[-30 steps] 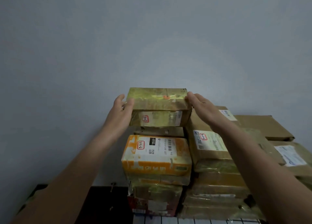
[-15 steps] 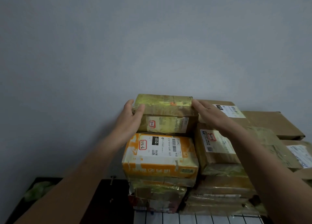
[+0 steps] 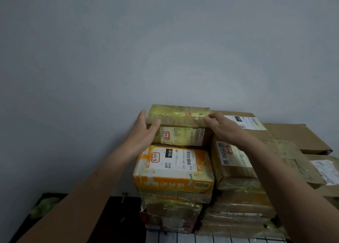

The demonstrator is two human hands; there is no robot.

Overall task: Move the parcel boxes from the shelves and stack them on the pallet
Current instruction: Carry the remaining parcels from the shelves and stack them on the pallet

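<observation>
Top parcel [image 3: 178, 125] — cardboard under glossy tape (crinkled); wall [image 3: 165, 50] — matt.

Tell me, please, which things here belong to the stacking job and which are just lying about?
Job in hand: yellow-taped box on top, gripped by the left hand and right hand; orange box beneath it; brown boxes alongside.

Lying about: dark panel; green object, lower left, unclear.
</observation>
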